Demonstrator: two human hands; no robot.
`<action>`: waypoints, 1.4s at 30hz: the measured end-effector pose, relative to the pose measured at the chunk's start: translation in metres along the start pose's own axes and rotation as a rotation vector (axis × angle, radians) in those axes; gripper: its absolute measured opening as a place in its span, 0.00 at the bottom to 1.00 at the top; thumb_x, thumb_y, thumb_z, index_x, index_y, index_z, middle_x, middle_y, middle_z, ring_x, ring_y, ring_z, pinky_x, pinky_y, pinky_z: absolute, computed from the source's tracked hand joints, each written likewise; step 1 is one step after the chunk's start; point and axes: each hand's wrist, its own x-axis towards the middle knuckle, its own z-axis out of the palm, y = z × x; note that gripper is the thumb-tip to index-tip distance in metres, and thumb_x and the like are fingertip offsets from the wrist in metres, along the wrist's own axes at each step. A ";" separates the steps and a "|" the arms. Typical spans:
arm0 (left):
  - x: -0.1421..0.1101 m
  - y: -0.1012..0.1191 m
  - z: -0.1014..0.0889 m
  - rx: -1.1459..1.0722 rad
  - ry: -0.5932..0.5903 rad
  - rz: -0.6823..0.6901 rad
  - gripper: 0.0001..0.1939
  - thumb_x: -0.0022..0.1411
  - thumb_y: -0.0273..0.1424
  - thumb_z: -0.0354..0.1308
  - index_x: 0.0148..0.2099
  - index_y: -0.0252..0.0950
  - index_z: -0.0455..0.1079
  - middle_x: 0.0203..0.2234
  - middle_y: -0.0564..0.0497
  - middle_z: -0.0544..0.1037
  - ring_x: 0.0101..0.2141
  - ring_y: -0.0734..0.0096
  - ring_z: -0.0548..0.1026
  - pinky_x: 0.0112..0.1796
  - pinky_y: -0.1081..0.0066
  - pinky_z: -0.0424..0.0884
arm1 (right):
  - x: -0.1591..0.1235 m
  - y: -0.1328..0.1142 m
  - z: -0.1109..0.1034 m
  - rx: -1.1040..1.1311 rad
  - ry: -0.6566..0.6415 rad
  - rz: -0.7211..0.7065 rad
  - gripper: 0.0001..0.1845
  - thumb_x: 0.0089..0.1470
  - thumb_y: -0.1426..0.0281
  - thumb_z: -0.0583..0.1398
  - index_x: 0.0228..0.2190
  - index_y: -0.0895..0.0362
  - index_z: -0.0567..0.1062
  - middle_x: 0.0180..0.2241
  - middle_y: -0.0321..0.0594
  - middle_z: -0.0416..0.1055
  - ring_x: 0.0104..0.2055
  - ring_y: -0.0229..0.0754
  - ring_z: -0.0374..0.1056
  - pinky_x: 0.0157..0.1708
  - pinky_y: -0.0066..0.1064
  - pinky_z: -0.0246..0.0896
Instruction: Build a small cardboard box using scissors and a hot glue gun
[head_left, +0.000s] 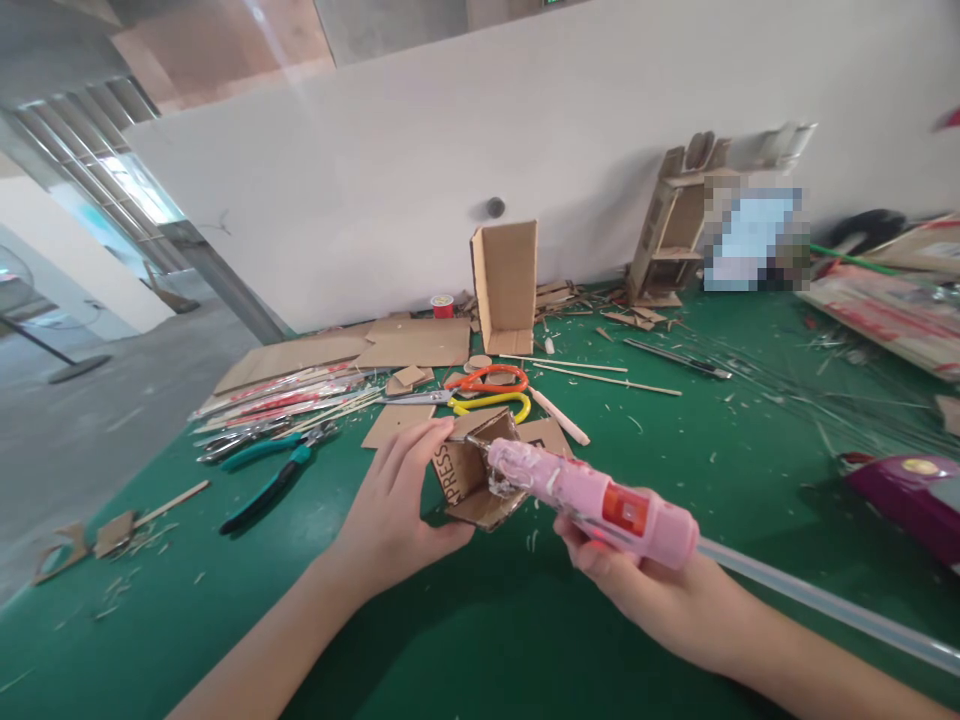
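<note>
Between the fingers and thumb of my left hand (401, 500) is a small open cardboard box (469, 490) with black print on its side. It is tilted, its open side turned toward the right. My right hand (645, 590) is wrapped round a pink hot glue gun (592, 500), and a clear glue stick (825, 600) runs out of its back end. The gun's nozzle is at the box's opening; whether it touches the cardboard I cannot tell. Just behind the box lie scissors (487, 390) with orange and yellow handles.
Teal-handled pliers (281, 475) lie left on the green table (585, 630). Behind stand an upright cardboard piece (506, 285) and a cardboard shelf-like structure (667, 235). A utility knife (679, 358), wooden sticks (607, 378) and a purple object (907, 500) lie to the right.
</note>
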 end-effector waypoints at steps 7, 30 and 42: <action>-0.001 0.000 0.001 -0.001 -0.023 -0.019 0.42 0.51 0.30 0.62 0.65 0.40 0.46 0.57 0.41 0.64 0.58 0.49 0.63 0.57 0.50 0.63 | -0.004 0.011 0.003 0.052 0.055 0.082 0.18 0.53 0.52 0.60 0.26 0.54 0.71 0.18 0.32 0.60 0.18 0.35 0.57 0.15 0.26 0.56; -0.004 -0.001 -0.001 -0.047 -0.022 -0.111 0.43 0.46 0.29 0.65 0.62 0.40 0.50 0.57 0.40 0.66 0.58 0.47 0.65 0.55 0.47 0.65 | 0.014 0.014 -0.009 0.020 0.033 -0.014 0.20 0.57 0.53 0.56 0.23 0.54 0.66 0.17 0.30 0.56 0.16 0.33 0.53 0.15 0.26 0.53; -0.002 -0.020 -0.004 -0.226 -0.150 -0.293 0.53 0.50 0.44 0.67 0.69 0.41 0.40 0.60 0.34 0.64 0.57 0.44 0.67 0.50 0.49 0.71 | 0.010 0.014 -0.008 0.147 -0.027 -0.030 0.21 0.60 0.52 0.54 0.32 0.57 0.70 0.23 0.32 0.61 0.18 0.32 0.52 0.19 0.28 0.51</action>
